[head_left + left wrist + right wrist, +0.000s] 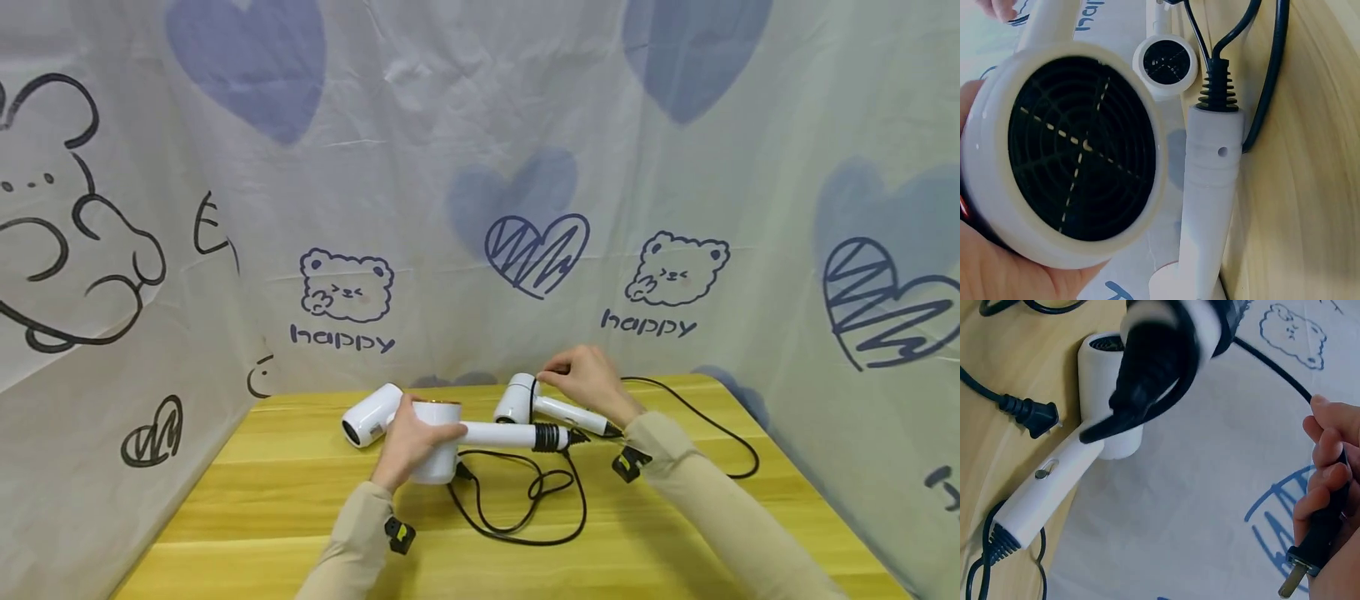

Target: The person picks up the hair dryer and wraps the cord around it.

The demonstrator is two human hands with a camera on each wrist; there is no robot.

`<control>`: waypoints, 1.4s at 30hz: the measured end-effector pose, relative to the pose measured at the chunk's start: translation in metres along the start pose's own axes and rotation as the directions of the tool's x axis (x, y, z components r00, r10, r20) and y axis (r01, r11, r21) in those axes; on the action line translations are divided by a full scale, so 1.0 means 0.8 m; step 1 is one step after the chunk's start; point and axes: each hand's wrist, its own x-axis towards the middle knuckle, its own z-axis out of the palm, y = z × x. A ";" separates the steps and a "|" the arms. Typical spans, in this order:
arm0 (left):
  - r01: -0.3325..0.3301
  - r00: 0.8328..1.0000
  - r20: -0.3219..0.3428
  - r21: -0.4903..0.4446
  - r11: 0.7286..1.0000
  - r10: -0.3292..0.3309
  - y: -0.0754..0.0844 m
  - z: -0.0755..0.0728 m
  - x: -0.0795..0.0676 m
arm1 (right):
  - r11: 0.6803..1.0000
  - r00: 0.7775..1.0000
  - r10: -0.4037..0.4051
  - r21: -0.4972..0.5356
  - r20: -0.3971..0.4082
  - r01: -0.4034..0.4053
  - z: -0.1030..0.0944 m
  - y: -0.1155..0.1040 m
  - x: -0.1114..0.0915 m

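Observation:
A white hair dryer (498,434) is held up over the table in my left hand (414,446), which grips it round the barrel. Its round black grille (1082,147) fills much of the left wrist view. Black cord (549,437) is wound round the end of its handle. My right hand (588,383) is raised behind that handle, its fingers curled round a black plug (1324,531) with metal prongs. From the plug, cord (1277,367) runs taut to the held dryer. The fingers (1329,450) cover part of the plug and cord.
On the wooden table (247,492), a second white hair dryer (371,417) lies at the back left and a third (517,400) at the back right. Loose black cable (517,543) curls in front, ending at another plug (465,472). A printed cloth (450,333) hangs behind.

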 end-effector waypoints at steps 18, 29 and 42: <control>0.109 0.951 -0.287 -0.048 0.993 -0.118 0.000 0.003 0.006 | 0.985 0.994 -0.103 0.136 -0.033 0.107 0.010 -0.030 -0.033; 0.128 0.951 -0.212 -0.392 0.911 -0.225 -0.008 -0.011 0.013 | 0.859 0.963 -0.084 0.508 0.256 -0.060 0.022 0.007 -0.051; 0.158 0.982 -0.035 -0.388 0.908 -0.186 -0.017 -0.016 0.012 | 0.678 0.787 -0.006 0.581 0.617 -0.450 0.027 0.068 -0.043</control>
